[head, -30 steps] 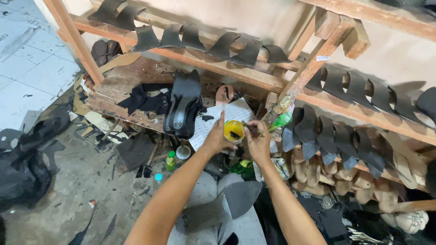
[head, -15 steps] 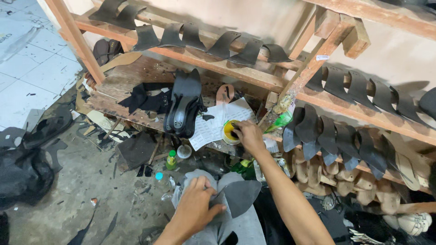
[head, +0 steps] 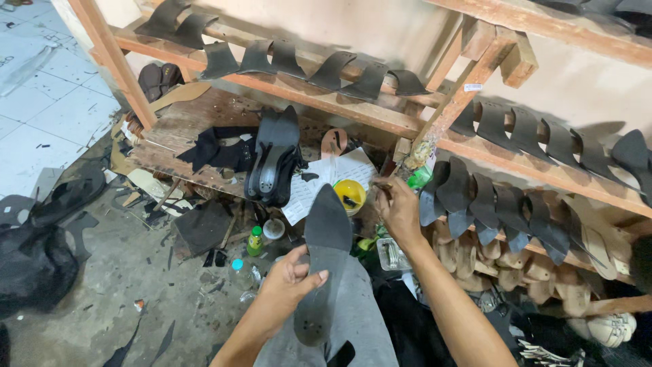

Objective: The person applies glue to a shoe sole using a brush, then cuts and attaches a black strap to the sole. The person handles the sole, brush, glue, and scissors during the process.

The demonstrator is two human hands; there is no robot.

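The left hand (head: 292, 280) grips a dark pointed shoe sole (head: 322, 258) over the lap, thumb across its face, fingers curled behind, toe aimed at the yellow glue cup (head: 350, 196). Just right of that cup, the right hand (head: 397, 207), forearm stretched forward, pinches a small brush (head: 378, 185). Left of the cup stands a stack of soles (head: 274, 160).

Open air lies above the lap; forward, the yellow glue tub (head: 350, 195), the stacked black soles (head: 273, 162) and the slanted wooden post (head: 462, 95) crowd the bench (head: 178, 122).
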